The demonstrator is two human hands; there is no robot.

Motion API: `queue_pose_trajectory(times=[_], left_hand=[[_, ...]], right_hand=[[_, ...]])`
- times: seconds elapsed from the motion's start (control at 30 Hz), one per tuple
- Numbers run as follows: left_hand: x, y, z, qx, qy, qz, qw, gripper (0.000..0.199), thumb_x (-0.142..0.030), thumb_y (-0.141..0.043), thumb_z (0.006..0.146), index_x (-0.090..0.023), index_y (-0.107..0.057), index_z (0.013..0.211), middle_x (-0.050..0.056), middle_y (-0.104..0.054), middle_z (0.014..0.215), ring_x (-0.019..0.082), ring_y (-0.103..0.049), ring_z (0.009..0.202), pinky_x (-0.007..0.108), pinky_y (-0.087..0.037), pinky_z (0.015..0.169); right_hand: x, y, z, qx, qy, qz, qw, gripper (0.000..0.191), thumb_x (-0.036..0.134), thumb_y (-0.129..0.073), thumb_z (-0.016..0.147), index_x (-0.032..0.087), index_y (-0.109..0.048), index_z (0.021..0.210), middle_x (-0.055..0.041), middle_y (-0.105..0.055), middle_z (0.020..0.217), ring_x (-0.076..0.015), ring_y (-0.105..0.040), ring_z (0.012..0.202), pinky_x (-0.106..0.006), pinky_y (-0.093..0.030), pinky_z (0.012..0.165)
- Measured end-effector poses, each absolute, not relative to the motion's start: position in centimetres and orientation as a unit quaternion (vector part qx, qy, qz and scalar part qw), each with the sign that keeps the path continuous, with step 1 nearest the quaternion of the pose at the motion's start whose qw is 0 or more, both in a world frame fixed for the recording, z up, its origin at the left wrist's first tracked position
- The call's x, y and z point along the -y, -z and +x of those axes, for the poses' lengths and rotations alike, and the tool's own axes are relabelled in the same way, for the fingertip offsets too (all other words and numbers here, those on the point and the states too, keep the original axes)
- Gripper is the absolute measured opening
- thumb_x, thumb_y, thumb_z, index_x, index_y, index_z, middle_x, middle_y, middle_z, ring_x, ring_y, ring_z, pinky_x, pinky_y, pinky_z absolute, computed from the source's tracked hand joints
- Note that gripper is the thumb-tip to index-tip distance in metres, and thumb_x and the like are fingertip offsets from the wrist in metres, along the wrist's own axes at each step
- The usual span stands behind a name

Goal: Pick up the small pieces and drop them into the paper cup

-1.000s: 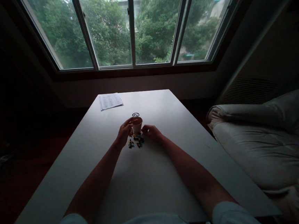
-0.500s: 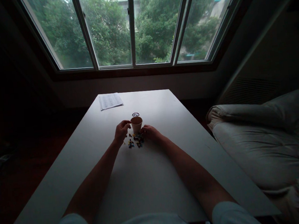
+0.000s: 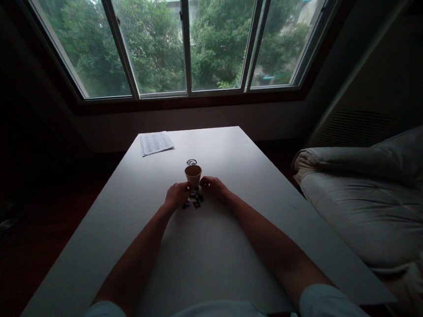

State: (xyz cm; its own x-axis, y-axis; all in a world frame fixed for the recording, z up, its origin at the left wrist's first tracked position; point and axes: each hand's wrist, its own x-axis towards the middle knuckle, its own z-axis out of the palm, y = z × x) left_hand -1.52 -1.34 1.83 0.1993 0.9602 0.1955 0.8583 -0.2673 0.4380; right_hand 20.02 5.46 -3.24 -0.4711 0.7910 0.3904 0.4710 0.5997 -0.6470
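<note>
A paper cup [image 3: 194, 176] stands upright on the white table, its open top facing me. My left hand [image 3: 177, 195] is at the lower left of the cup, fingers curled in a pinch over small pieces; what they hold, if anything, is too small to make out. My right hand [image 3: 216, 187] rests at the cup's lower right with its fingers bent closed; whatever lies between them is hidden. Small dark toy-like pieces [image 3: 196, 199] are heaped just in front of the cup, partly covered by my left hand.
Behind the cup lies a small round clear item with a dark rim [image 3: 191, 162]. Printed sheets [image 3: 157, 143] lie at the far left corner of the table [image 3: 206, 267]. A padded pale couch [image 3: 371, 203] stands to the right, and a window [image 3: 186, 42] is ahead.
My left hand has moved down and right from beside the cup's rim to the pieces at its base, covering some of them. My right hand has barely moved.
</note>
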Motion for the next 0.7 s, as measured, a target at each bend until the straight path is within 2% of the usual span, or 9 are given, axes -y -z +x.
queue_pose_trajectory(times=[0.17, 0.37, 0.7], left_hand=[[1.7, -1.7, -1.3, -0.564, -0.207, 0.789, 0.127, 0.022, -0.028, -0.060, 0.086, -0.027, -0.075, 0.103, 0.008, -0.073, 0.102, 0.024, -0.067, 0.091, 0.031, -0.045, 0.076], [2.0, -2.0, -1.2, -0.523, -0.197, 0.821, 0.114, 0.022, -0.028, -0.058, 0.089, -0.028, -0.074, 0.103, 0.005, -0.069, 0.119, 0.022, -0.066, 0.096, 0.029, -0.047, 0.081], [2.0, -2.2, -1.5, -0.551, -0.178, 0.809, 0.100, 0.022, -0.031, -0.057, 0.089, -0.028, -0.074, 0.102, 0.005, -0.072, 0.114, 0.022, -0.067, 0.096, 0.030, -0.046, 0.078]], right_hand=[[-5.3, 3.1, 20.5, 0.789, -0.270, -0.397, 0.384, 0.014, 0.022, -0.053, 0.079, 0.020, -0.066, 0.085, 0.0005, -0.068, 0.077, -0.0129, -0.056, 0.068, -0.024, -0.042, 0.065], [-5.6, 2.9, 20.6, 0.747, -0.269, -0.422, 0.437, 0.015, 0.025, -0.056, 0.076, 0.019, -0.066, 0.086, -0.0003, -0.068, 0.078, -0.0133, -0.057, 0.068, -0.025, -0.045, 0.067], [-6.6, 2.2, 20.5, 0.649, -0.313, -0.444, 0.533, 0.021, 0.030, -0.056, 0.075, 0.018, -0.063, 0.090, -0.0049, -0.070, 0.084, -0.0183, -0.063, 0.078, -0.030, -0.049, 0.072]])
